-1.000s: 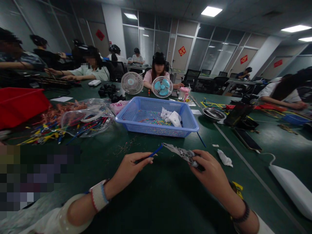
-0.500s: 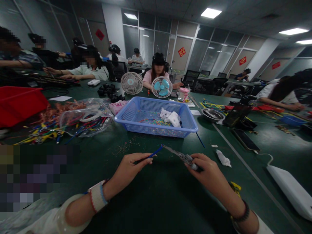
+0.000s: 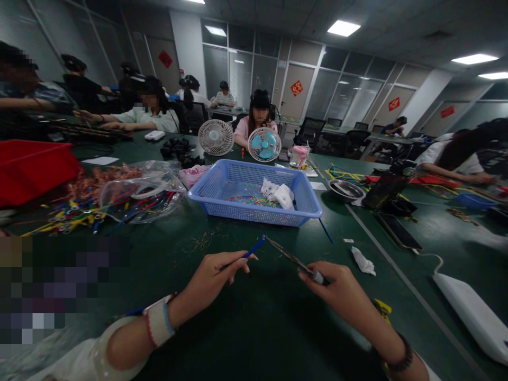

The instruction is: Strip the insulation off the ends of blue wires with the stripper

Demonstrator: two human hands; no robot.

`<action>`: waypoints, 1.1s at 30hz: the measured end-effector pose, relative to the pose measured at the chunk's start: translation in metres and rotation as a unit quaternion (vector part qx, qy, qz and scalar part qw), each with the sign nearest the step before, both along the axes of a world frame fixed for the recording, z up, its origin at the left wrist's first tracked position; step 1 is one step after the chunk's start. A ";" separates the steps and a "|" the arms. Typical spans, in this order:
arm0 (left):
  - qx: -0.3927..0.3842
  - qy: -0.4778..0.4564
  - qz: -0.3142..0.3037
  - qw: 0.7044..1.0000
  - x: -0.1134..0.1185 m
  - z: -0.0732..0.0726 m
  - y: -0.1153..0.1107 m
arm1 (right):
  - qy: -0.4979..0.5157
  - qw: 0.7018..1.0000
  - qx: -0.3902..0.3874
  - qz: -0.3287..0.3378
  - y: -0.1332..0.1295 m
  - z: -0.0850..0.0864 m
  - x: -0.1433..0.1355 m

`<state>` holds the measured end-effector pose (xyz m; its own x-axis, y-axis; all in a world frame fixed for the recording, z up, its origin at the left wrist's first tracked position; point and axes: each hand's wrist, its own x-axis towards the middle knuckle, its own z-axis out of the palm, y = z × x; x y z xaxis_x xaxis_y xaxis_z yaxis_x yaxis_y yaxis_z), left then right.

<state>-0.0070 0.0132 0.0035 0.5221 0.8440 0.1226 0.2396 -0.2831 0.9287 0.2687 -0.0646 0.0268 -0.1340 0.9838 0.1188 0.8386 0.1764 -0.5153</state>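
Observation:
My left hand (image 3: 218, 275) pinches a short blue wire (image 3: 254, 247) between thumb and fingers, its free end slanting up to the right. My right hand (image 3: 334, 283) is closed round the handles of wire strippers (image 3: 291, 256), a slim metal tool with grey grips. The tip of the tool meets the end of the blue wire or lies just beside it; I cannot tell whether the jaws bite it. Beyond both hands stands a blue plastic basket (image 3: 254, 216) with tiny coloured scraps and crumpled white tissue inside.
A clear bag (image 3: 159, 180) with lugged cables and copper strands lies left, near a red bin (image 3: 35, 169). Two small fans (image 3: 216, 136) stand behind the basket. To the right are a metal bowl (image 3: 346, 189), tissue (image 3: 362, 261), a phone (image 3: 399, 232) and a white power bank (image 3: 472, 312). Co-workers sit around.
The wire strippers have turned in my right hand and now show their narrow edge. My left hand stays almost in place with the blue wire, its lower fingers slightly more spread.

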 end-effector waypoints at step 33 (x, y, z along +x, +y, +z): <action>0.101 0.059 0.031 0.993 0.001 0.005 0.004 | 0.015 1.000 -0.005 0.008 0.001 0.000 0.005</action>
